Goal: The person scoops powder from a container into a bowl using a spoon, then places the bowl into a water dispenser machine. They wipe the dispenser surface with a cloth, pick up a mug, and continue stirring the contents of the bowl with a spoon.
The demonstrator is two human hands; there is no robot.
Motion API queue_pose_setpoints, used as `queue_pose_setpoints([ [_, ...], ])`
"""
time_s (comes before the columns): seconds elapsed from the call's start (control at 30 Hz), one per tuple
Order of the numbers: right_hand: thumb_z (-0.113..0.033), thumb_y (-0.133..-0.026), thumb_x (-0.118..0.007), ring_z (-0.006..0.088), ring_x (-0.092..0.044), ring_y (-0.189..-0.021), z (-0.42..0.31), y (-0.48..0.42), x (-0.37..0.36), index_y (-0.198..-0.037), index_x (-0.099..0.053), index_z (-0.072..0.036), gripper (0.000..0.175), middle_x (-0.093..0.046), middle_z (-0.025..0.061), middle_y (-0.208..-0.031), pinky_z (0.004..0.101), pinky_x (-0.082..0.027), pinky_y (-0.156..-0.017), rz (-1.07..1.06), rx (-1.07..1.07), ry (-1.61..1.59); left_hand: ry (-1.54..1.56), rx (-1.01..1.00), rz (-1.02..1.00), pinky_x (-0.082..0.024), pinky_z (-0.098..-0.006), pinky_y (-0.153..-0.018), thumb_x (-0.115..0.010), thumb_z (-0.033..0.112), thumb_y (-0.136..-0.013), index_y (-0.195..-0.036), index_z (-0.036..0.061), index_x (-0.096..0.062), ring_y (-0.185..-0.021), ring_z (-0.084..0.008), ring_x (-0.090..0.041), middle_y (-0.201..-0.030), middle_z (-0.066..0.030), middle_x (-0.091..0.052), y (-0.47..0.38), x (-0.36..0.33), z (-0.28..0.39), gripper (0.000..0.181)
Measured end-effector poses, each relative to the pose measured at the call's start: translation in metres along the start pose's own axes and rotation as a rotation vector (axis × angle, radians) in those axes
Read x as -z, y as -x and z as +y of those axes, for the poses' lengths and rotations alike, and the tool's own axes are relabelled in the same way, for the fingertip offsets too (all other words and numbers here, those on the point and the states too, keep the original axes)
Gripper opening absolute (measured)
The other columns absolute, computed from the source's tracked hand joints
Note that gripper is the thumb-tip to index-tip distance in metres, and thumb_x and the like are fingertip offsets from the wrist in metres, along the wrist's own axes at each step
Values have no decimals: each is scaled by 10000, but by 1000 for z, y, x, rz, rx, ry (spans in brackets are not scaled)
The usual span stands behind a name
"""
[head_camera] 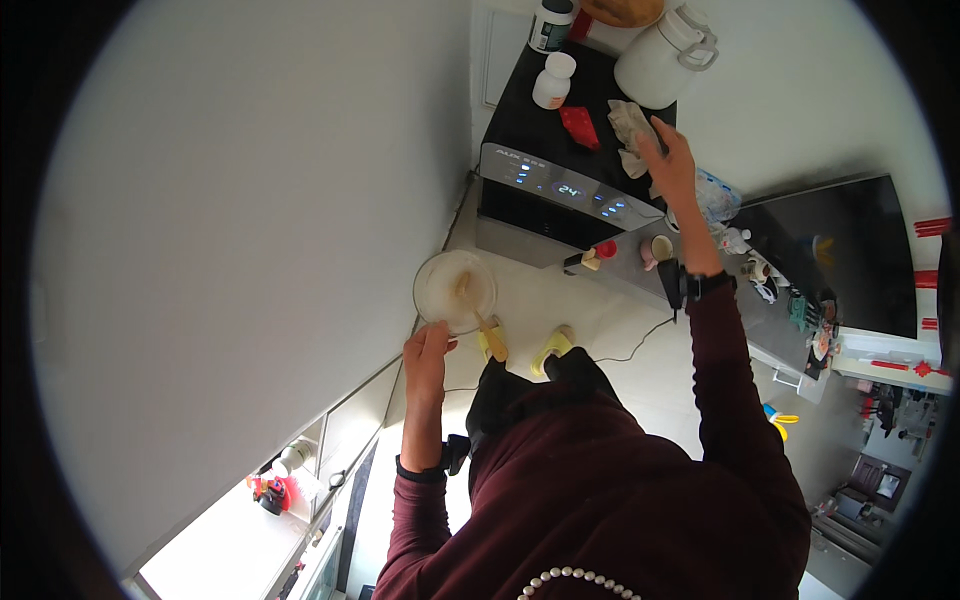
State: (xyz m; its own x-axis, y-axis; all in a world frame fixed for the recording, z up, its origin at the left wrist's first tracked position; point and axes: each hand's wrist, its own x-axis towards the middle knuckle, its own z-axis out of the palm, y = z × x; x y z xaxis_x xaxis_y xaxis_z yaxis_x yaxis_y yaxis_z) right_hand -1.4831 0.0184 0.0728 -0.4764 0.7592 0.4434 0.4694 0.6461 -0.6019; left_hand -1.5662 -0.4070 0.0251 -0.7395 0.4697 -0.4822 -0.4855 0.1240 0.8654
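My left hand (427,360) grips the near rim of a round clear bowl (417,285), holding it above the floor. Pale, cloudy contents show inside, and a wooden spoon (491,337) rests in them with its handle over the rim. Over the black top of an AUX appliance (517,112), my right hand (673,165) is stretched out with its fingers apart. Right beside those fingers lies a crumpled beige cloth (630,135); whether they touch it I cannot tell. A red packet (579,127) sits to the cloth's left.
A white bottle (553,82), a dark-lidded jar (551,28) and a white thermos jug (656,60) stand farther back on the appliance. A pale wall (262,187) rises close on the left. To the right, a cabinet carries a mug (656,251) and a television (832,247). A cord (637,349) crosses the floor.
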Motion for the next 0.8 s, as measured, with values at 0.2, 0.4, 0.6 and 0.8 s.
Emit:
queue_pose_setpoints([
  [0.2, -85, -768, -711, 337, -561, -1022, -75, 133, 41, -1286, -540, -70, 546, -582, 151, -1150, 407, -460, -875, -275, 386, -150, -22, -56, 0, -488, -299, -758, -587, 237, -916, -786, 1, -637, -741, -98, -520, -756, 2, -561, 26, -16, 6, 275],
  [0.4, -178, -723, -792, 258, -545, -810, -106, 223, 106, -1312, -511, -54, 664, -581, 75, -964, 377, -450, -719, -548, 476, -427, -77, -96, -11, -490, -324, -756, -531, 236, -935, -674, 107, -491, -641, -71, -429, -678, 48, -417, 60, -75, 2, 294],
  [0.6, -213, -714, -818, 225, -535, -653, -74, 230, 154, -1196, -604, -60, 549, -571, 46, -764, 330, -437, -588, -432, 450, -449, -32, -52, -134, -488, -296, -765, -590, 237, -916, -885, -51, -672, -772, -129, -579, -846, -55, -648, 100, -134, -26, 301],
  [0.8, -19, -857, -630, 235, -581, -608, -28, 222, 211, -1045, -629, -31, 189, -606, 97, -769, 336, -447, -542, -341, 272, -474, -173, -50, -210, -449, -284, -717, -585, 260, -917, -783, -33, -621, -735, -130, -557, -734, -29, -588, 135, -183, -54, 324],
])
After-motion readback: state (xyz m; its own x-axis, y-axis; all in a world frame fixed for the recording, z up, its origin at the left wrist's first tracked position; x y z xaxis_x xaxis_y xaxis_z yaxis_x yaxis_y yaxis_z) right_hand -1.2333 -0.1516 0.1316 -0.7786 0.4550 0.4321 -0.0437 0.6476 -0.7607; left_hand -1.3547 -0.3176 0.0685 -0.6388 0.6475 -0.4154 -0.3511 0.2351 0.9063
